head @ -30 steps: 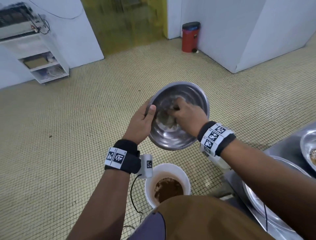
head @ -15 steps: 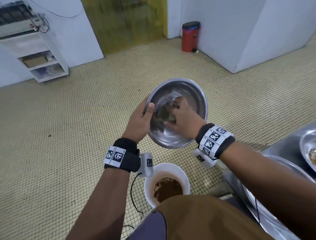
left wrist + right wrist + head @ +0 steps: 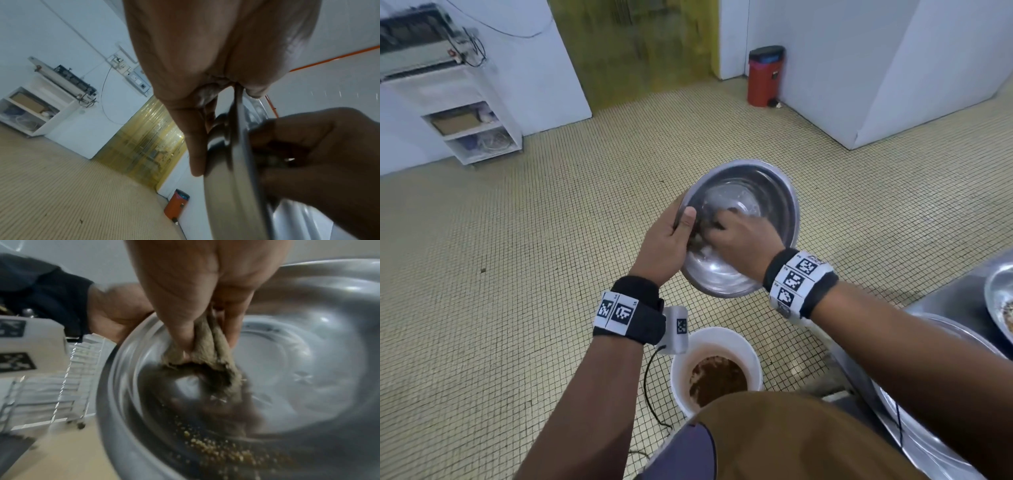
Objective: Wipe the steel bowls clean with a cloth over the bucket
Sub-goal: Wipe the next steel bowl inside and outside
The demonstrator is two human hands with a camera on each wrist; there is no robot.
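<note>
A steel bowl (image 3: 763, 205) is held tilted toward me, in the air beyond a white bucket (image 3: 751, 349) of brown waste on the floor. My left hand (image 3: 671, 240) grips its left rim (image 3: 238, 123), thumb inside, fingers behind. My right hand (image 3: 743, 236) is inside the bowl and clutches a grey-brown cloth (image 3: 209, 345) against the left inner wall (image 3: 308, 353). Yellowish crumbs (image 3: 216, 449) lie low in the bowl. The cloth (image 3: 702, 240) is mostly hidden by the hand in the head view.
A steel counter (image 3: 945, 305) at the right edge carries a big steel tray (image 3: 914, 428) and another bowl (image 3: 1000, 301) with food residue. A red bin (image 3: 765, 77) stands by the far wall, a white shelf unit (image 3: 479, 133) at far left. Tiled floor lies all around.
My right hand has slid the cloth from the middle of the bowl to its left inner wall, close to my left thumb. The bowl stays in my left hand, raised slightly.
</note>
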